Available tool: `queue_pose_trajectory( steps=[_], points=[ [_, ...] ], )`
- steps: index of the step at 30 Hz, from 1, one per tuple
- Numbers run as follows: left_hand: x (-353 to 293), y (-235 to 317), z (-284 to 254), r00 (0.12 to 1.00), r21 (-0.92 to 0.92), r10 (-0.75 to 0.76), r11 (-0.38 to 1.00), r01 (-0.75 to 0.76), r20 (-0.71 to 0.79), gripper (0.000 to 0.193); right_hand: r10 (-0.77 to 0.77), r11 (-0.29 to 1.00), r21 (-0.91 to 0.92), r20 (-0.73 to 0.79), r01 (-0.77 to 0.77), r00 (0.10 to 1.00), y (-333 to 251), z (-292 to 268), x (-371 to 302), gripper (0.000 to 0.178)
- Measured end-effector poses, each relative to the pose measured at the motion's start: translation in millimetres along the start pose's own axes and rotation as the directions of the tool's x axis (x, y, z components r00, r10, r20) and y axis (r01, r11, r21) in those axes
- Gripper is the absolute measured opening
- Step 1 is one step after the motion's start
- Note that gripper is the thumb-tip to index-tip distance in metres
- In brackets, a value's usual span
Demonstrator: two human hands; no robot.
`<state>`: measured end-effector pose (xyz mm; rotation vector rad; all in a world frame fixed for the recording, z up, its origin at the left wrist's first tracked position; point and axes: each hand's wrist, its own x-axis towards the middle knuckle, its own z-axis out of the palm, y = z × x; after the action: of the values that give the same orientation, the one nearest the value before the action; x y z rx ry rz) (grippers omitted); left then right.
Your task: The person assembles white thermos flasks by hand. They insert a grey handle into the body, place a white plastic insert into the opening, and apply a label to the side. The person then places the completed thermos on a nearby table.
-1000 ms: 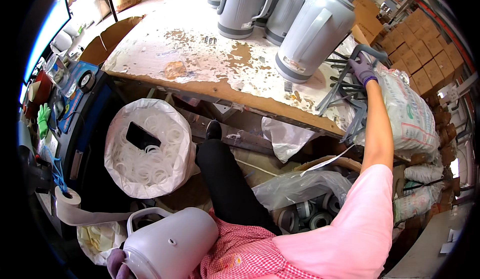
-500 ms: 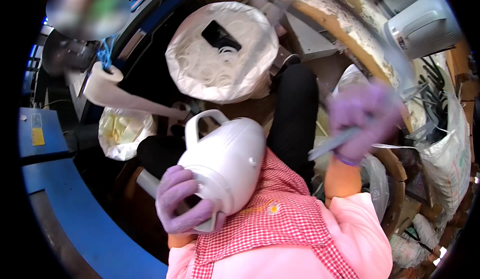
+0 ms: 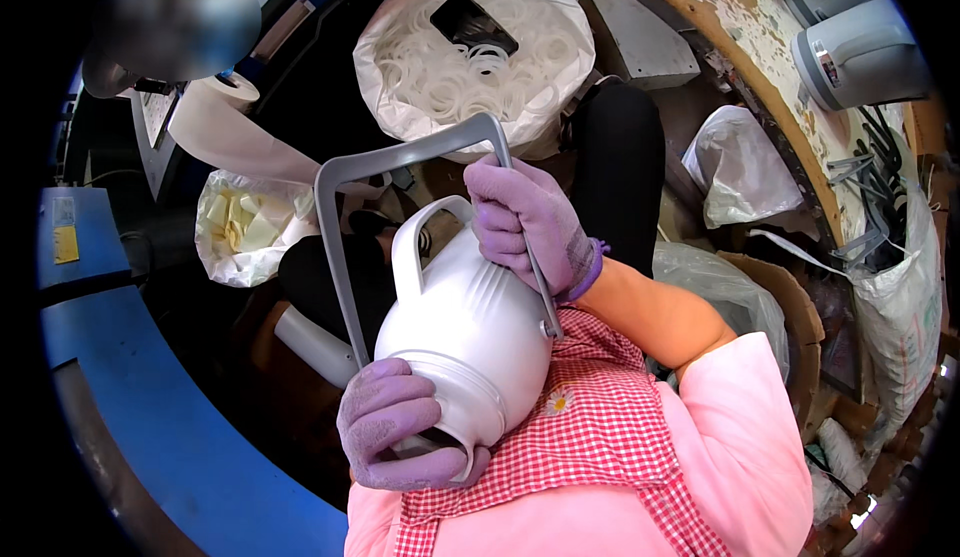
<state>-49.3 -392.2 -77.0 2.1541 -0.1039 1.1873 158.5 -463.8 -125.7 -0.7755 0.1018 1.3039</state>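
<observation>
you have the pale jug (image 3: 465,332) at the middle of the frame, tilted against your checked apron (image 3: 600,437), its mouth toward the lower edge. your left hand (image 3: 408,427) curls its fingers around the neck, and part of the rim shows past them. the fingers of your right hand (image 3: 530,219) wrap the right arm of the grey handle (image 3: 410,149). that arm's lower end reaches the jug's side; the left arm's end goes behind your left hand, so you cannot tell how it sits. the handle's crossbar stands apart from the jug's fixed grip (image 3: 407,262), with a gap between. past it, at top centre, is the rim of the sack of rings (image 3: 370,67). the surface (image 3: 745,7) curves its wooden edge down the upper right, well apart from your right hand. the blue cabinet (image 3: 180,407) edges the lower left, a dark gap between it and your left hand.
</observation>
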Motion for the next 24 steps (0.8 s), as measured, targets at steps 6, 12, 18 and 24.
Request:
queue_pose_trajectory(
  steps=[6,12,18,24],
  points=[
    [-9.4,-13.8,-3.8,0.999,-0.053,0.003,0.999,-0.005,-0.034,0.040,-0.147,0.967,-0.216,-0.037,0.136,0.988,-4.3,36.0,-13.0,0.016],
    [-11.5,-59.9,-7.1,0.865,-0.457,-0.485,0.744,0.487,0.131,0.036,-0.033,0.984,0.177,0.379,-0.037,0.925,-21.0,-25.4,-21.5,0.029],
    [-25.4,-78.4,30.8,0.702,-0.750,-0.607,0.249,0.613,0.373,0.038,-0.167,0.975,0.203,0.406,0.090,0.899,-24.8,-53.7,-42.4,0.035],
    [-40.0,-80.8,43.7,0.444,-0.594,-0.730,0.064,0.802,0.520,0.041,-0.192,0.959,0.272,0.408,0.082,0.893,-17.6,-53.0,-15.2,0.045]
  ],
)
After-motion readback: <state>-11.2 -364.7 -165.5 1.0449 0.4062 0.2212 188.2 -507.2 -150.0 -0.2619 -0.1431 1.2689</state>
